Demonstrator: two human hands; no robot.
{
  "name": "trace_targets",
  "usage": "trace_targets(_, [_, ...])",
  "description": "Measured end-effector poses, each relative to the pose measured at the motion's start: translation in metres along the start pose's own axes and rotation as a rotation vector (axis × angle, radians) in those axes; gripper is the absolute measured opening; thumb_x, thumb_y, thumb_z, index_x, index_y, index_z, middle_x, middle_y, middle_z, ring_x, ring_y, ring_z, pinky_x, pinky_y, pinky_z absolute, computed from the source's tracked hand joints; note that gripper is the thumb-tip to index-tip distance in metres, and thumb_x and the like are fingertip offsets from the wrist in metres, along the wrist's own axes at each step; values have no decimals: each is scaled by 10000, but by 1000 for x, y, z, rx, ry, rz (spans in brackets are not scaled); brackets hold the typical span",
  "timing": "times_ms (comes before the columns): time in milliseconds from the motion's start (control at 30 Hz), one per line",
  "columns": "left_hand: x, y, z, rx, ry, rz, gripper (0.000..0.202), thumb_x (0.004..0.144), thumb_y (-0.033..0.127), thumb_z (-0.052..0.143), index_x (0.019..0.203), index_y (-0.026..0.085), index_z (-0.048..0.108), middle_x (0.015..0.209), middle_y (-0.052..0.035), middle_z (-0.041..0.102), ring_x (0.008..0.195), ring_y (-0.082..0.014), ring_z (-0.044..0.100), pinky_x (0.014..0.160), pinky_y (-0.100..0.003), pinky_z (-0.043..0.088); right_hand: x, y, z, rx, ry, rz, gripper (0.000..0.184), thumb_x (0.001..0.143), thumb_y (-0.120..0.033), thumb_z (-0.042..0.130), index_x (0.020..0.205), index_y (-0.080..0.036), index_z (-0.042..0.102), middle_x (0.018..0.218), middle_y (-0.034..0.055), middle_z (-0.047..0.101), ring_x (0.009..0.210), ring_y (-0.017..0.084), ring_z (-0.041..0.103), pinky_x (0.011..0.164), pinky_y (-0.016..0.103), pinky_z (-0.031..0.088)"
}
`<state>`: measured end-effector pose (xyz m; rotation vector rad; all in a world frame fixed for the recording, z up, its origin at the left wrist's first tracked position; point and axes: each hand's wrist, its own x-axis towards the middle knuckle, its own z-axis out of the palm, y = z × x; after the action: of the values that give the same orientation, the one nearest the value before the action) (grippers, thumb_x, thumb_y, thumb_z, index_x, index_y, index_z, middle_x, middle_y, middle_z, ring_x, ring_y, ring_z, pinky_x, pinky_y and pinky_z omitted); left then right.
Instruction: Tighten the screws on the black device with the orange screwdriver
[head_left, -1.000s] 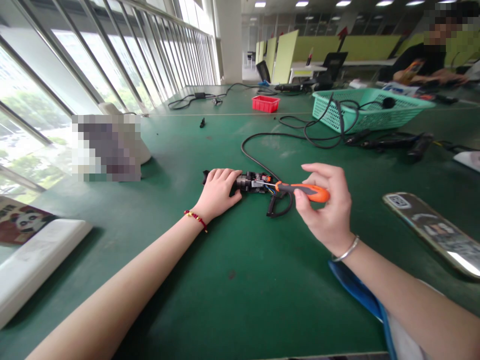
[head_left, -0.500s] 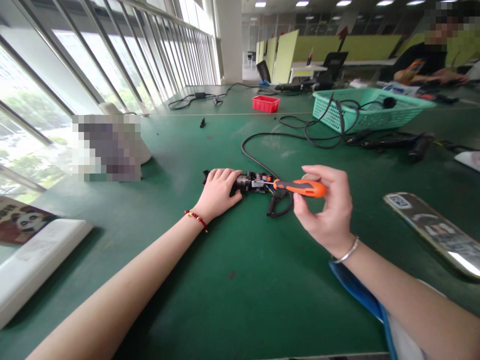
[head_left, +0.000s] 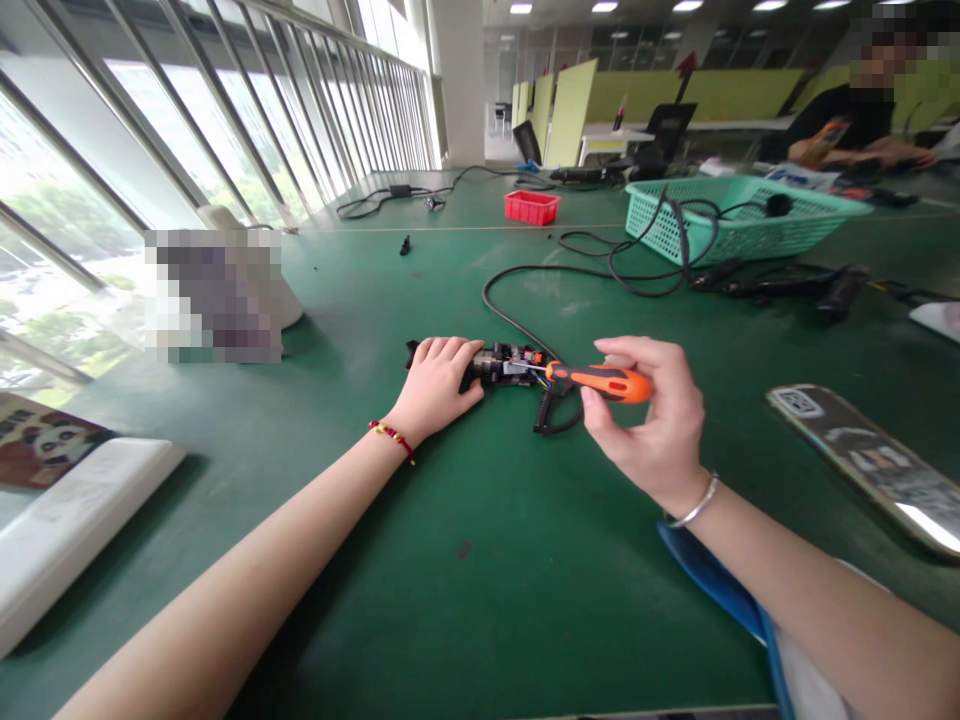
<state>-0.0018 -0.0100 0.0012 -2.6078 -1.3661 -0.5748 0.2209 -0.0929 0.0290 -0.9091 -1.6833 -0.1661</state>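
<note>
My left hand point(head_left: 441, 385) is wrapped over the left part of a black corded device point(head_left: 489, 364), pressing it on the green table. The device's right end lies open, with metal parts and coloured wires showing. An orange and black screwdriver point(head_left: 604, 381) is in my right hand point(head_left: 660, 420), its handle end in the palm, thumb below and index finger above. Its thin shaft points left, and the tip is at the exposed parts; whether it sits in a screw is too small to tell. A black cord point(head_left: 517, 325) runs back from the device.
Behind stand a red bin point(head_left: 532, 208) and a green basket point(head_left: 742, 215) with cables. A phone point(head_left: 870, 460) lies right, a blue-edged cloth point(head_left: 712, 580) under my right forearm. At left are a white box-like object point(head_left: 82, 510) and a pixelated stand point(head_left: 225, 290). Another person point(head_left: 840, 125) sits far right.
My right hand has shifted slightly left, and the screwdriver's handle end has dipped a little. My left hand and the device stay in place.
</note>
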Motion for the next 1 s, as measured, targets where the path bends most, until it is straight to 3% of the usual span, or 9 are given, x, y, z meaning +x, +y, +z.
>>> trace_targets(133, [0,0,0,0,1,6,454,820,276,473,1255,151,505,1204,-95,587,1137,-264,497,1052,-418,325,-1,-2,-1,-26,-52,86,195,754,-218,650,939,-230,592,767,8,638,678,157,606,622,294,535])
trace_targets(300, [0,1,0,0,-3,-1,461,817,277,479,1257,143,506,1206,-97,588,1130,-265,500,1054,-421,325,1,0,0,14,32,-31,392,733,-165,628,1113,-208,541,957,60,623,800,186,617,722,349,538])
trace_targets(500, [0,0,0,2,-7,-6,455,819,279,476,1258,161,503,1212,-94,584,1142,-263,498,1052,-421,328,1,-2,-1,-58,-41,37,120,764,-215,631,877,-234,597,732,-7,638,631,148,586,626,299,522])
trace_targets(667, [0,0,0,-1,-3,0,458,818,277,479,1259,155,502,1212,-99,583,1139,-266,498,1054,-425,327,1,-1,0,-19,14,-15,331,747,-201,611,1072,-215,550,911,44,631,768,179,612,694,329,532])
trace_targets(867, [0,0,0,-7,2,-1,456,819,277,481,1257,153,504,1207,-99,583,1134,-266,498,1052,-425,328,0,-3,-1,-37,-64,85,158,758,-232,625,912,-232,591,753,0,647,672,156,605,626,283,524])
trace_targets(1000, [0,0,0,-11,-1,-5,457,815,279,480,1256,161,503,1206,-99,581,1137,-266,497,1054,-424,326,0,-2,-1,-16,-27,34,277,740,-216,634,1011,-230,575,849,23,648,726,171,612,673,315,532])
